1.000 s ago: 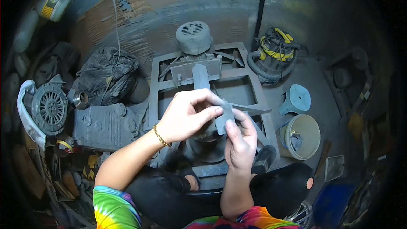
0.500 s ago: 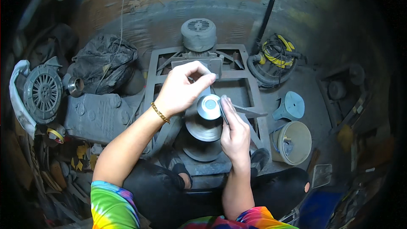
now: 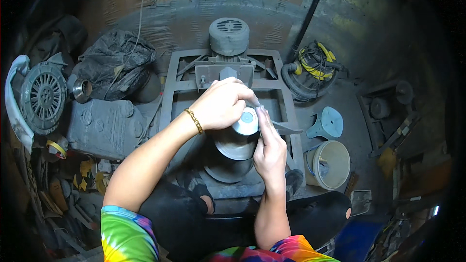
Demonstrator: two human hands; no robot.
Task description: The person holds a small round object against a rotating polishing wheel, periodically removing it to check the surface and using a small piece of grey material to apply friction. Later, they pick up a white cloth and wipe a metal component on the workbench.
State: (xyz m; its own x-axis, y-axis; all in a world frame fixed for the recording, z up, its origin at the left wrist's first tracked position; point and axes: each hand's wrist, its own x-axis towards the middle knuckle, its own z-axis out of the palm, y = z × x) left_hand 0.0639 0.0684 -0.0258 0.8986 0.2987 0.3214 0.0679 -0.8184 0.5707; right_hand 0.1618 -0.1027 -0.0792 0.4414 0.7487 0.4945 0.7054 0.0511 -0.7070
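A silver round metal part (image 3: 246,121) with a pale disc in its end sits above a wider shiny metal disc (image 3: 235,146) on the machine in front of me. My right hand (image 3: 269,146) lies along the part's right side, fingers straight and pressed together; a thin grey sheet shows only as an edge between fingers and metal. My left hand (image 3: 225,104), with a gold chain bracelet at the wrist, curls over the part's far left side. Its fingertips meet the tips of my right fingers, hiding whatever they pinch.
A grey motor (image 3: 229,36) stands at the far end of the metal frame (image 3: 167,92). To the right are a yellow-black vacuum cleaner (image 3: 315,70), a light-blue stool (image 3: 331,122) and a white bucket (image 3: 335,165). A dusty metal block (image 3: 97,128) lies left.
My left hand has come down and right, from above the metal part to my right fingertips, and has closed further. The right hand stays by the part. The whole view has shifted slightly.
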